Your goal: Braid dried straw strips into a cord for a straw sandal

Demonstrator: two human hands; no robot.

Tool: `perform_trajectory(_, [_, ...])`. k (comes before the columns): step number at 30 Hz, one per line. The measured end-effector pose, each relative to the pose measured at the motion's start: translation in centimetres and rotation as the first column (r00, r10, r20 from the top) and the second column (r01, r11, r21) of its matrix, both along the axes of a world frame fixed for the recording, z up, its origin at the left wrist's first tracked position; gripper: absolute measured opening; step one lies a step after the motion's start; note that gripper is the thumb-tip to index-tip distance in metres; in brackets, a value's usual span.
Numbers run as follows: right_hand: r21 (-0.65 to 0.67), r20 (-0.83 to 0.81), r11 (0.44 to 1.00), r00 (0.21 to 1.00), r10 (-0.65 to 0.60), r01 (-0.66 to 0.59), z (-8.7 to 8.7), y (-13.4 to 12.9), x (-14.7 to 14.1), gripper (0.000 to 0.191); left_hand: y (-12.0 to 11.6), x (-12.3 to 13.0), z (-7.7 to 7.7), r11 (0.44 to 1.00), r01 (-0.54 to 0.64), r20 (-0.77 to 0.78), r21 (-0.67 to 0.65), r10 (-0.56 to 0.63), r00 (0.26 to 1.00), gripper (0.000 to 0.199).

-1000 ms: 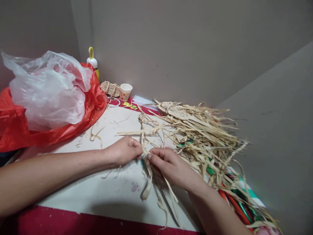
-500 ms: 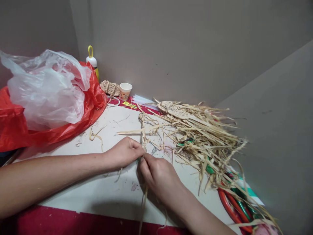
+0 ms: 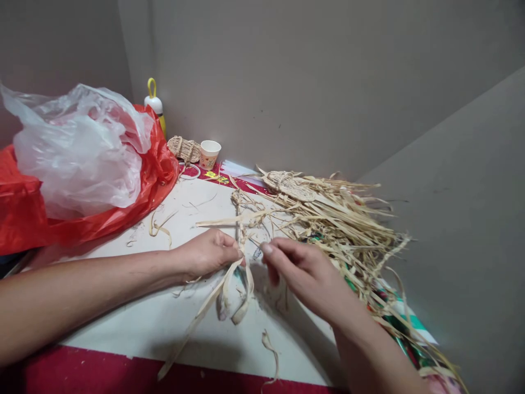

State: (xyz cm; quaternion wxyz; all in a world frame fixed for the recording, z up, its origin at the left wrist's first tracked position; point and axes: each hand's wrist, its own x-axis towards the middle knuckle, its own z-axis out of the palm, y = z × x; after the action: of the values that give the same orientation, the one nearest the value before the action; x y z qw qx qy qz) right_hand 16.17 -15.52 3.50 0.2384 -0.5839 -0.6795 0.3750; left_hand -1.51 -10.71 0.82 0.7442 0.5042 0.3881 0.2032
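Note:
My left hand (image 3: 211, 253) pinches a braided straw cord (image 3: 240, 224) near its lower end, over the white board. From that pinch, loose flat straw strips (image 3: 200, 314) hang toward the front edge, some of them looped. My right hand (image 3: 295, 265) is off to the right of the cord, thumb and fingers bent close together. Whether a thin strand is between its fingertips is too small to tell. Beyond the right hand lies a heap of dry straw (image 3: 348, 216), with a woven oval straw piece (image 3: 289, 185) on its back left part.
White and red plastic bags (image 3: 82, 158) fill the left. Behind stand a yellow-handled bottle (image 3: 153, 104) and a paper cup (image 3: 210, 155), beside a woven straw roll (image 3: 184, 149). Grey walls enclose the back and right.
My right hand has let go of the cord and moved right. Straw strips now fan out below my left hand, which has hardly moved.

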Motion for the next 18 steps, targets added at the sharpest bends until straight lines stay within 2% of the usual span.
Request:
perform_trajectory(1, [0.009, -0.031, 0.999, 0.998, -0.049, 0.049, -0.6, 1.1, 0.1, 0.038, 0.0, 0.0, 0.0, 1.000, 0.001, 0.018, -0.009, -0.001, 1.000, 0.016])
perform_trajectory(2, [-0.059, -0.102, 0.998, 0.994, -0.028, 0.022, -1.2, 1.9, 0.1, 0.035, 0.1, 0.0, -0.1, 1.000, 0.010, 0.041, -0.012, -0.010, 0.999, 0.016])
perform_trajectory(5, [-0.300, -0.284, 0.944, 0.957, 0.051, -0.140, -3.0, 2.8, -0.5, 0.037, 0.3, 0.0, -0.7, 0.995, 0.095, 0.164, 0.014, -0.096, 0.982, 0.020])
perform_trajectory(7, [-0.389, -0.392, 0.897, 0.919, 0.045, -0.210, -3.6, 2.5, -0.9, 0.037, 0.4, 0.0, -1.3, 0.992, 0.122, 0.188, 0.036, -0.127, 0.974, 0.023])
perform_trajectory(10, [-0.425, -0.481, 0.873, 0.877, 0.004, -0.237, -3.9, 2.2, -0.8, 0.038, 0.6, -0.1, -2.1, 0.991, 0.090, 0.123, 0.101, -0.102, 0.987, 0.023])
perform_trajectory(14, [-0.462, -0.480, 0.848, 0.877, 0.008, -0.260, -4.0, 2.7, -0.2, 0.040, 0.8, -0.3, -2.2, 0.964, 0.152, 0.064, 0.217, -0.170, 0.983, 0.025])
perform_trajectory(16, [-0.495, -0.503, 0.829, 0.864, -0.029, -0.260, -4.2, 3.0, 0.0, 0.039, 0.9, -0.4, -2.1, 0.941, 0.182, -0.047, 0.286, -0.176, 0.983, 0.024])
perform_trajectory(18, [-0.525, -0.528, 0.815, 0.845, -0.086, -0.245, -4.4, 3.1, -0.2, 0.038, 0.9, -0.7, -1.8, 0.891, 0.237, -0.187, 0.388, -0.176, 0.967, 0.025])
